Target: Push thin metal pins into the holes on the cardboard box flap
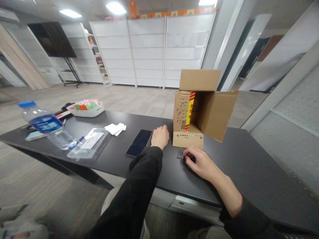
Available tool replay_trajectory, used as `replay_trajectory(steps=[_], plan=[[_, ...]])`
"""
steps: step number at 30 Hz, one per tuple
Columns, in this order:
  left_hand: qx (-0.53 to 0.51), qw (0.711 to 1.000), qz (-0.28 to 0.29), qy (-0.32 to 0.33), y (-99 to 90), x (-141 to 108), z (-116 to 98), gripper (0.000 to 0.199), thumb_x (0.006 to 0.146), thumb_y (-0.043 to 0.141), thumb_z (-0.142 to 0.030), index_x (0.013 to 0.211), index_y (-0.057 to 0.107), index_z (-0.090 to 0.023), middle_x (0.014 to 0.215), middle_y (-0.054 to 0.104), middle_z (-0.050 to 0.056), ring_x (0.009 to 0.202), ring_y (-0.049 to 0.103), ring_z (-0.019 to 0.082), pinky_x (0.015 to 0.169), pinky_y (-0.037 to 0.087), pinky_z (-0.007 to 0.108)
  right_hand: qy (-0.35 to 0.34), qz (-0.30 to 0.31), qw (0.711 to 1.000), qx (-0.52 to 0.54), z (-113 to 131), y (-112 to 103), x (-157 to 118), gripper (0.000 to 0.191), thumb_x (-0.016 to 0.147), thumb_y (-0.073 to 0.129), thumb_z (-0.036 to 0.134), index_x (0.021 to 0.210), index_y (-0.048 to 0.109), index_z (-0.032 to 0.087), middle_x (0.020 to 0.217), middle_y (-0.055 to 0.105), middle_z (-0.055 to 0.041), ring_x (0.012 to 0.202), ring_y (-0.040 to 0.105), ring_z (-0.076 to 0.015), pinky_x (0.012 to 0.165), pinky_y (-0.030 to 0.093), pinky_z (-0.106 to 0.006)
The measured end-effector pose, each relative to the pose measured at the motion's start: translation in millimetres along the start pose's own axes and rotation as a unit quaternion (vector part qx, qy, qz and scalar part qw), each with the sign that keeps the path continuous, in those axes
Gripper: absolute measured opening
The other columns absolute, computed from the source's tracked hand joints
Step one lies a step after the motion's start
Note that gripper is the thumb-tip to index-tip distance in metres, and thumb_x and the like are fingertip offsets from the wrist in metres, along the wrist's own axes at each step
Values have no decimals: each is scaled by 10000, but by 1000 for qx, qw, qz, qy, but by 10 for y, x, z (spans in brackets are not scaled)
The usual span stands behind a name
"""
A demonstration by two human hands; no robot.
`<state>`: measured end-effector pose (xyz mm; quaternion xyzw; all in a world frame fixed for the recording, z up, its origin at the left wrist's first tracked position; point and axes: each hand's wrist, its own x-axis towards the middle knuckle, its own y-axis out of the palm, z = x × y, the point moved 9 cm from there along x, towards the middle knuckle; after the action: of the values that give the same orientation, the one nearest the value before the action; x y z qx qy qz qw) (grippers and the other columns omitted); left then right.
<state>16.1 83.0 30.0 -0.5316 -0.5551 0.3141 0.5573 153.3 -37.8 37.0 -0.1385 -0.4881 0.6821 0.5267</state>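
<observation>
While resting loosely curled left hand (160,136), with unclear hold, by brown cardboard box (211,113), curving half-open right hand (199,161) at slim metal rods (179,153), with unclear contact.

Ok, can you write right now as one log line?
left hand: on table, beside phone | right hand: fingers at thin metal pins | cardboard box: open, just beyond pins

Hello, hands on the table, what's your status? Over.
Right hand at the thin metal pins, fingers curled. Left hand back up, between phone and cardboard box. Lower flap close behind the pins.
</observation>
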Motion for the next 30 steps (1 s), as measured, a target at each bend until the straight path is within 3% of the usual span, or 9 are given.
replay_trajectory(steps=[15,22,30], plan=[[1,1000,0,0,6,-4,1,238,1003,332,-256,1049,551,-174,1061,671,109,1033,614,233,870,406,350,19,-152,985,-79,-327,-532,227,105,854,516,219,885,616,209,900,638,-67,905,576,-241,822,447,-385],[8,1000,-11,4,20,8,10,238,998,337,-249,1031,561,-176,1030,676,101,1015,621,238,852,411,355,38,-248,950,-184,-315,-516,350,123,832,543,206,909,639,197,1025,634,-104,966,532,-279,802,386,-406],[4,1000,0,-2,25,15,14,248,996,340,-255,1049,567,-172,1056,669,116,1035,616,248,884,411,370,44,-283,940,-185,-345,-363,303,124,841,568,216,931,653,197,1067,616,-107,1020,513,-276,853,379,-412]])
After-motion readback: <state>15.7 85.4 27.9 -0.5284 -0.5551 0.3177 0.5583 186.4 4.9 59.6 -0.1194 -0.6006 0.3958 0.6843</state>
